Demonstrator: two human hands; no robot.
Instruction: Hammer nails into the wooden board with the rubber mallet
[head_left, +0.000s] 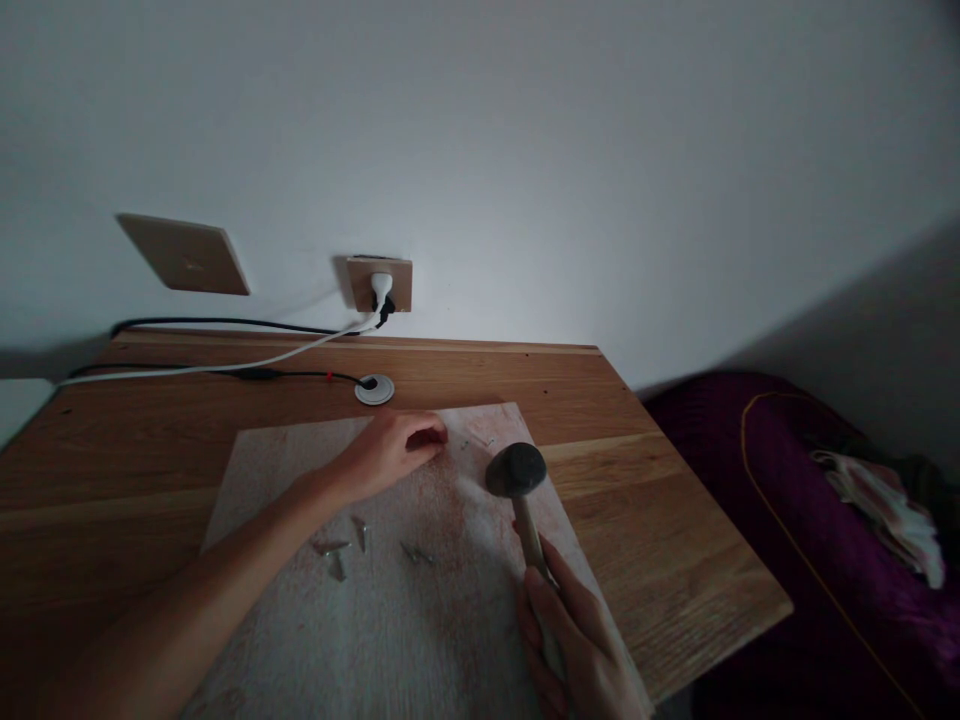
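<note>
Mallet head (517, 468) past my right fingers (547, 597): matt, rubber-looking. Handle (527, 528) inside them: smooth, wood-looking. Board (390, 640) below my left fingers (431, 430): matt, mottled. Screws (334, 547) nearer me: shiny metal. Desk (457, 372) beyond: smooth wood.

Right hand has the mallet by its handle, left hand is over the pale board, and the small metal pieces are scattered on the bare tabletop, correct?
Not the last part: the head view shows the small metal pieces on the pale board, not the tabletop. The right hand has the mallet; the left hand is over the board.
</note>
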